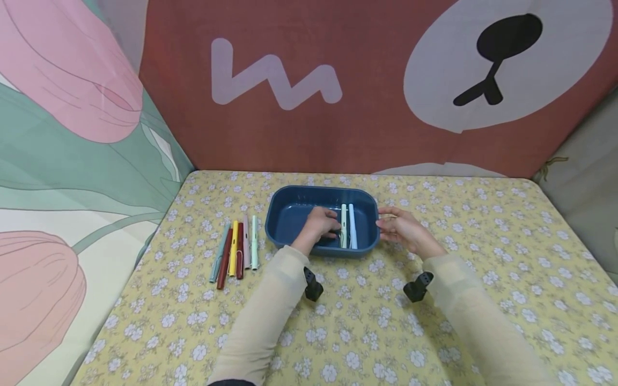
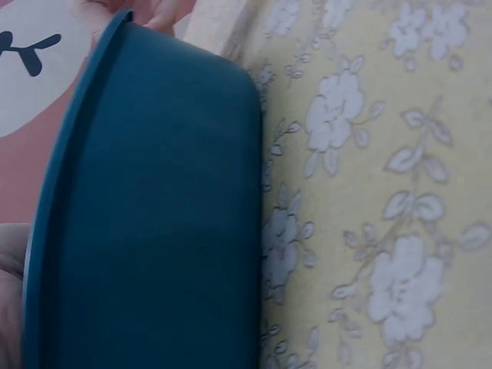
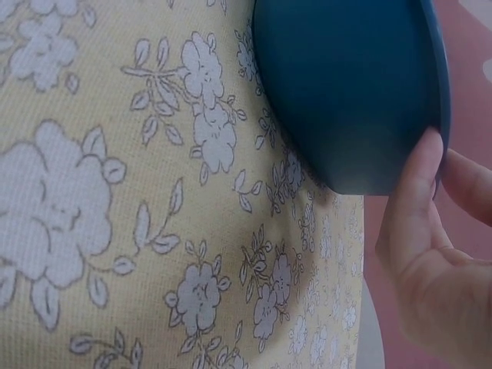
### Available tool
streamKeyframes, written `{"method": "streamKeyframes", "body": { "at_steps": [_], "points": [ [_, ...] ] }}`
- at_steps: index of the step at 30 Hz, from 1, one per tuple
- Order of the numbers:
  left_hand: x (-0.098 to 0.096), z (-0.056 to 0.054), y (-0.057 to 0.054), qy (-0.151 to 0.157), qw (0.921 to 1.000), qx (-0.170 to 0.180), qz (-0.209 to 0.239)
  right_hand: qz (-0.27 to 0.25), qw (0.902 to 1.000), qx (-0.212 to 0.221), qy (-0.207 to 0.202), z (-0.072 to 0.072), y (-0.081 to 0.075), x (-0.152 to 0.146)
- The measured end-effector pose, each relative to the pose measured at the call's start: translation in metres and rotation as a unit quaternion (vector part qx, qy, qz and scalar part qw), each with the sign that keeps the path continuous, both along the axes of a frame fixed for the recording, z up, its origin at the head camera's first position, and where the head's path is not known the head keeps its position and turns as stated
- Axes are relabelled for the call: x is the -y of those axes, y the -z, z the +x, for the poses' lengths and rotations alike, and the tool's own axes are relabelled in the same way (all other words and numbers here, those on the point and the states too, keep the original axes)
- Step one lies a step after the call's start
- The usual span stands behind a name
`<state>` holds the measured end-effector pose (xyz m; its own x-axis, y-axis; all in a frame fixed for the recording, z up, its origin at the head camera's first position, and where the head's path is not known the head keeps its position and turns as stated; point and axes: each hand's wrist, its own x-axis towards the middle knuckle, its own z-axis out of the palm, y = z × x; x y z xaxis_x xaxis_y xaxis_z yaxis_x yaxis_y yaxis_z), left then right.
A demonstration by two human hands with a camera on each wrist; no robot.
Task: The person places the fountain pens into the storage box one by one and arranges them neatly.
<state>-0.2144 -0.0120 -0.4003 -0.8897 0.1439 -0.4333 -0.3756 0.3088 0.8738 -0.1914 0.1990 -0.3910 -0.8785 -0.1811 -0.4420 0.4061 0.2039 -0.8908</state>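
Observation:
A dark blue plastic box [image 1: 294,220] stands on the floral cloth in the head view. My left hand [image 1: 319,222] reaches into it over the near rim, fingers bent, fingertips right beside a pale green pen [image 1: 344,220]. A light blue pen [image 1: 352,225] lies along the green one at the box's right end. Whether the left fingers grip a pen I cannot tell. In the left wrist view the box wall hides most of that hand. My right hand [image 3: 434,261] touches the rim at the box's right end, fingers fairly straight.
Left of the box lies a row of pens: grey-blue [image 1: 220,252], dark red [image 1: 224,259], yellow [image 1: 234,247], another dark red pen [image 1: 240,251], pale mauve [image 1: 246,241] and mint green [image 1: 255,242]. Behind the table [image 1: 357,338] hangs a printed red-brown cloth [image 1: 309,139].

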Motion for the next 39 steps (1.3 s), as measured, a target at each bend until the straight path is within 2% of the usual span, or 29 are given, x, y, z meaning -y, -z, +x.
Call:
{"method": "streamKeyframes", "body": {
  "at_steps": [7, 12, 17, 23, 27, 39],
  "points": [
    [0.01, 0.0, -0.011, 0.016, 0.9993, -0.031, 0.008, 0.001, 1.0, 0.0, -0.002, 0.0, 0.0, 0.0],
    [0.02, -0.001, -0.025, 0.021, 0.9987, -0.041, 0.02, 0.011, 0.9999, -0.007, -0.005, 0.0, -0.001, 0.001],
    [0.035, -0.002, -0.037, 0.016, 0.9976, -0.057, 0.037, 0.014, 0.9999, -0.008, -0.006, 0.001, -0.001, 0.001],
    [0.054, 0.001, -0.051, 0.003, 0.9952, -0.091, 0.034, 0.007, 1.0, -0.002, -0.001, 0.001, 0.0, 0.001],
    [0.069, 0.001, -0.055, -0.01, 0.9936, -0.107, 0.034, 0.014, 0.9999, -0.001, 0.0, 0.001, 0.0, 0.002],
    [0.116, 0.006, -0.064, -0.031, 0.9924, -0.119, 0.003, 0.021, 0.9998, -0.005, -0.002, 0.0, 0.0, 0.001]
  ]
}}
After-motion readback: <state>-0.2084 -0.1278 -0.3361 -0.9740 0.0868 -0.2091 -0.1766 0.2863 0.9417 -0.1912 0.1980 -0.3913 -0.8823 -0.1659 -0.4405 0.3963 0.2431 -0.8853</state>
